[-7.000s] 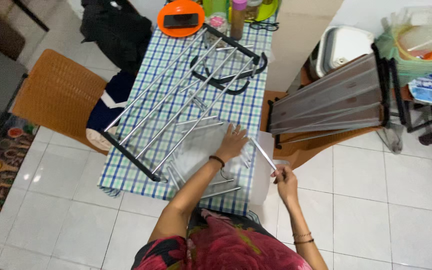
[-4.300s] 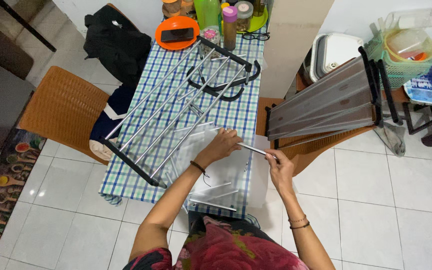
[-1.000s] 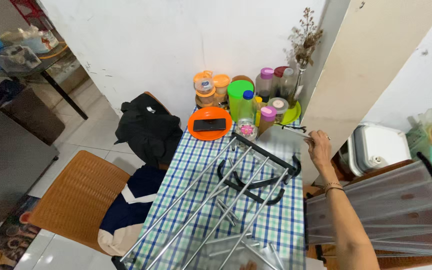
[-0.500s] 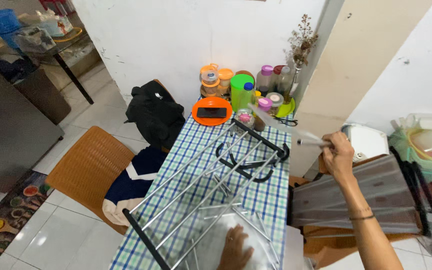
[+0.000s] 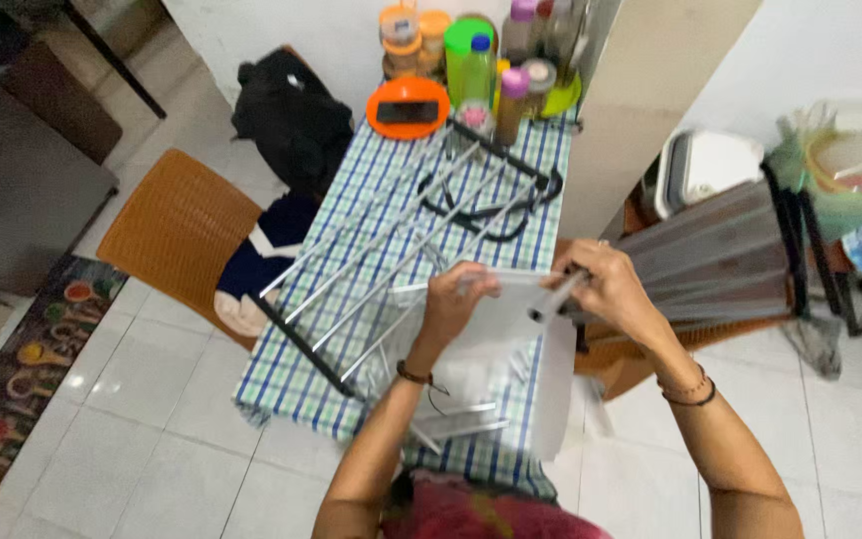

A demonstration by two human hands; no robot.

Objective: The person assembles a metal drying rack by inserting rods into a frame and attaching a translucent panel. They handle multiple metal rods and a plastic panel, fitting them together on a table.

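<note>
bottles [image 5: 499, 62] behind metal rack [image 5: 411, 240]

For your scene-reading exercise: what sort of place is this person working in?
Probably a home dining or kitchen corner: a checked tablecloth, jars and bottles by the wall, a wicker chair. Both hands, left and right, hold a metal rod.

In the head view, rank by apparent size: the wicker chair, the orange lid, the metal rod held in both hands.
1. Wicker chair.
2. Metal rod, long but thin, nearer the camera, so unsure.
3. Orange lid.
</note>
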